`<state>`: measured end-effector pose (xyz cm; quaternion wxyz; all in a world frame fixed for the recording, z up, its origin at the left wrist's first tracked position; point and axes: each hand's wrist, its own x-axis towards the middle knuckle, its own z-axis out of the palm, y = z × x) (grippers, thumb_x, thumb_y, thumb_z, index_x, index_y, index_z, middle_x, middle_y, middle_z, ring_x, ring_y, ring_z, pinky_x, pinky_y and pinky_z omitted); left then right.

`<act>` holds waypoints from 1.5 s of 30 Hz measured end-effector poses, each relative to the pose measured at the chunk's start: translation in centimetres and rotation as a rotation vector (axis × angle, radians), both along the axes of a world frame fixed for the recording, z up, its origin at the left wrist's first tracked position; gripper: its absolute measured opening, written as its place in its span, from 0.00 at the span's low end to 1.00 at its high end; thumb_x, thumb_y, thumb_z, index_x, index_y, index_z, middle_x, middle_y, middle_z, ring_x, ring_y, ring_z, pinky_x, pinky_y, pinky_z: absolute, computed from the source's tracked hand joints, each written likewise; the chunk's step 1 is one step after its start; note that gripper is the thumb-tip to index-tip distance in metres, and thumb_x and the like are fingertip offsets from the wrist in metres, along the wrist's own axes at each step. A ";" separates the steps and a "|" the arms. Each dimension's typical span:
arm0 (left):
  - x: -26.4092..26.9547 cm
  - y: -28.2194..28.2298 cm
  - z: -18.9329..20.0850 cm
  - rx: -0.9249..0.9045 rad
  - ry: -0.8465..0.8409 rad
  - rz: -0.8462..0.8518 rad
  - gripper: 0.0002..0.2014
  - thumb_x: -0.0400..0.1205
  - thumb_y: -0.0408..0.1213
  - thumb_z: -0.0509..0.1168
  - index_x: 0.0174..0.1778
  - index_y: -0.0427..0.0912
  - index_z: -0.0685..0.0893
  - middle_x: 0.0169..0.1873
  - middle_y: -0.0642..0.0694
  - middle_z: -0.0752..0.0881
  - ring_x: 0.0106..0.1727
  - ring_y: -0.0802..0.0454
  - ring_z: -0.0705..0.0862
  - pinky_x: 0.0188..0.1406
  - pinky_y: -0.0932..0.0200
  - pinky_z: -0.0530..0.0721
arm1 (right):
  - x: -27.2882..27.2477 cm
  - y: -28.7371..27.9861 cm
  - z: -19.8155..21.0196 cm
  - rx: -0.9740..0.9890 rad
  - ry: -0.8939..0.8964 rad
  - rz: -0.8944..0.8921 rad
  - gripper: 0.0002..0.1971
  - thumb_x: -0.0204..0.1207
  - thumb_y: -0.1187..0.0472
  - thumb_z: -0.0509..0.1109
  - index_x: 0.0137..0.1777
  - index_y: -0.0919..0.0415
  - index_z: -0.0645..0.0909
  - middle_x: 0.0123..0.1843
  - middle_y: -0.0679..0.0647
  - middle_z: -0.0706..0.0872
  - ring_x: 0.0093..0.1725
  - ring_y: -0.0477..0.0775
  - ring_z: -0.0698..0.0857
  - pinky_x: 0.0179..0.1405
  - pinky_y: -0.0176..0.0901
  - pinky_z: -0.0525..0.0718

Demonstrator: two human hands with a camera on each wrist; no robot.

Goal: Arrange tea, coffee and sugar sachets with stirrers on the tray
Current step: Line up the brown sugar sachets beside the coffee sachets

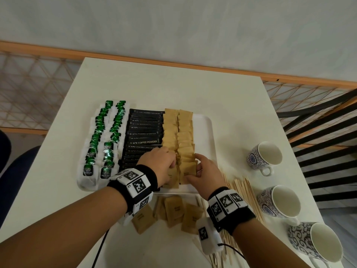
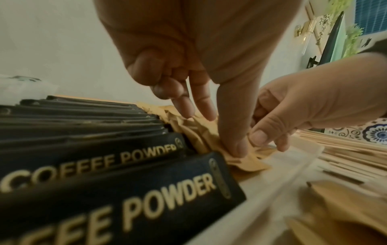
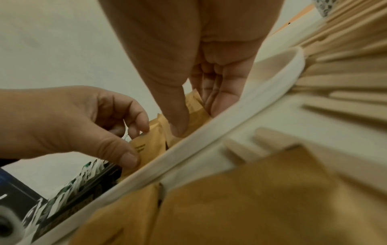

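White desk carries the tray (image 1: 209, 132), where both hands, left hand (image 1: 160, 161) and right hand (image 1: 204, 171), pinch brown sugar sachets (image 1: 185, 144) at its near edge, apparently squaring those rows; next, loose sachets (image 1: 173, 209) and stirrers (image 1: 243, 192) need loading.

We wear a black band on each bare forearm, the left wrist band (image 1: 133, 188) and the right wrist band (image 1: 229, 209), each ringed with white square tiles printed with black pixel markers. A white marked box (image 1: 207, 238) with a thin black cable hangs below the right one.
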<state>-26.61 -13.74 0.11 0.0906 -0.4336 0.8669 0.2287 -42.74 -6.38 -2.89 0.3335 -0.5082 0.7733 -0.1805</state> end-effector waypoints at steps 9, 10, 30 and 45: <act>1.7 1.9 0.6 0.024 0.136 0.048 0.11 0.75 0.44 0.72 0.48 0.53 0.76 0.45 0.57 0.69 0.49 0.54 0.73 0.50 0.55 0.78 | -0.4 1.6 0.9 0.068 0.025 0.022 0.44 0.70 0.54 0.78 0.82 0.49 0.57 0.62 0.49 0.75 0.41 0.38 0.76 0.48 0.33 0.75; 2.3 2.4 0.7 0.027 0.151 0.051 0.10 0.75 0.45 0.71 0.47 0.54 0.77 0.43 0.57 0.69 0.47 0.55 0.73 0.48 0.57 0.78 | -0.4 2.1 1.1 0.058 0.033 0.019 0.43 0.70 0.54 0.77 0.81 0.49 0.58 0.62 0.49 0.75 0.42 0.39 0.77 0.48 0.34 0.75; 2.3 10.6 -1.3 -0.015 0.007 0.046 0.31 0.75 0.55 0.70 0.70 0.47 0.67 0.66 0.46 0.72 0.63 0.46 0.76 0.59 0.49 0.80 | 2.4 8.5 2.3 0.186 0.419 0.470 0.30 0.66 0.45 0.77 0.67 0.49 0.73 0.61 0.48 0.73 0.59 0.53 0.77 0.60 0.50 0.81; 3.1 10.4 -2.0 0.255 0.377 0.266 0.07 0.79 0.46 0.67 0.42 0.47 0.81 0.43 0.50 0.81 0.46 0.51 0.82 0.46 0.58 0.81 | 1.3 8.4 3.0 -0.065 -0.690 -0.381 0.14 0.78 0.69 0.69 0.62 0.56 0.79 0.48 0.61 0.87 0.41 0.59 0.90 0.43 0.50 0.90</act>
